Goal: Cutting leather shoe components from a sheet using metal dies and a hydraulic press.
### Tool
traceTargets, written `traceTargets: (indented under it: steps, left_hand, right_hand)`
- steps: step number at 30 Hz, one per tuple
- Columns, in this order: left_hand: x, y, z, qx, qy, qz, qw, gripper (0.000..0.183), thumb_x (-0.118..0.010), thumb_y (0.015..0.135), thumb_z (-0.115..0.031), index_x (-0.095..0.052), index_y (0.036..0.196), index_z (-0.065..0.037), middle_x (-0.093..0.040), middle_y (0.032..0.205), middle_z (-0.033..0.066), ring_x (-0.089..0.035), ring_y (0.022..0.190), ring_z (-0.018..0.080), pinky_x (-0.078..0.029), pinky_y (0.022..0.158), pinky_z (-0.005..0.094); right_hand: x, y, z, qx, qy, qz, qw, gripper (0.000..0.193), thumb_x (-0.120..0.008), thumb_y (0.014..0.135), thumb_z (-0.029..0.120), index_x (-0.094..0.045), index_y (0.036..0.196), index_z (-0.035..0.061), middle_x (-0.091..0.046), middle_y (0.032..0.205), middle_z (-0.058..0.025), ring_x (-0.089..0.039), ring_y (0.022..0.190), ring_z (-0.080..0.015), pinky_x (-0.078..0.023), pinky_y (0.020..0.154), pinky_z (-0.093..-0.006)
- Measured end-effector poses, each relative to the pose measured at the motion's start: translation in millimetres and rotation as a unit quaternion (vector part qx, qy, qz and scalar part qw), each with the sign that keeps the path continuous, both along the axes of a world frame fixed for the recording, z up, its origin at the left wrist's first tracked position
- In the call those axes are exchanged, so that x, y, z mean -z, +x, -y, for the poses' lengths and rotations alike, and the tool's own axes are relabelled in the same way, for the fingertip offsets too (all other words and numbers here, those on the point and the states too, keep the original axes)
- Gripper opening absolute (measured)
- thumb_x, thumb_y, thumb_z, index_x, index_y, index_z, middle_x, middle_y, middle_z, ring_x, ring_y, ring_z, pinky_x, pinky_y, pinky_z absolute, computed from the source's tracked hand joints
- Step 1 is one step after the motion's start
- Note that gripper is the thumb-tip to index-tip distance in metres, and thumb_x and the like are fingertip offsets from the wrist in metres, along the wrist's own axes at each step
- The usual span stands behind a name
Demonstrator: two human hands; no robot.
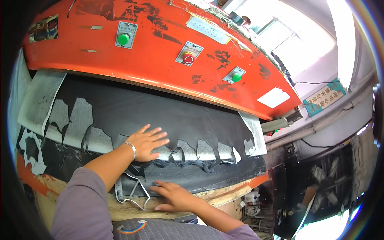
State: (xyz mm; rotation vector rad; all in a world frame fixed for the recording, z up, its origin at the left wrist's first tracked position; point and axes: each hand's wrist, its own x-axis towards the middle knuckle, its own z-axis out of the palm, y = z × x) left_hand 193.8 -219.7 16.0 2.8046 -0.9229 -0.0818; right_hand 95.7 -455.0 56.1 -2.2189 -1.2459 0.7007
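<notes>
My left hand (148,143) lies with fingers spread on a black sheet (180,116) that looks like leather or synthetic leather. The near edge of that sheet is ragged, with shaped cutouts and thin strips of leftover material. Beneath it a pale board (36,106) shows through the gaps. My right hand (176,197) holds nothing; its fingers are apart at the front edge of the work surface. Between my arms, just left of the right hand, a metal cutting die (119,192) with an angular outline rests near that edge.
Over the sheet's far side spans the red press beam (156,52), with a green button (123,39), a red stop button (188,58) and another green button (237,77). Scraps (34,154) hang at the left. A black fan (324,180) stands at the right.
</notes>
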Motion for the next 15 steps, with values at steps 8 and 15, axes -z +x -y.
traceTargets:
  steps: [8, 15]
  left_hand:
    - [10.8, -60.6, 40.7, -0.179, -0.048, 0.025, 0.982, 0.059, -0.047, 0.091, -0.046, -0.04, 0.143, -0.017, -0.032, 0.152, 0.0086, -0.025, 0.142, 0.0264, -0.011, 0.115, 0.051]
    - [-5.8, -117.8, 26.5, -0.13, -0.206, -0.109, 0.964, 0.031, -0.051, 0.092, -0.031, -0.07, 0.109, -0.012, -0.06, 0.126, 0.0113, -0.046, 0.128, 0.0261, -0.025, 0.113, 0.0459]
  right_hand:
    - [15.5, 3.3, -25.9, -0.099, 0.021, -0.017, 0.995, 0.07, -0.074, 0.073, 0.043, -0.049, 0.122, -0.0004, -0.037, 0.134, -0.0305, -0.044, 0.114, -0.0443, -0.043, 0.096, -0.0462]
    - [24.2, 0.2, -16.3, -0.202, 0.034, 0.014, 0.979, 0.058, -0.068, 0.08, 0.044, -0.056, 0.116, 0.0004, -0.039, 0.136, -0.0287, -0.042, 0.118, -0.0435, -0.04, 0.099, -0.045]
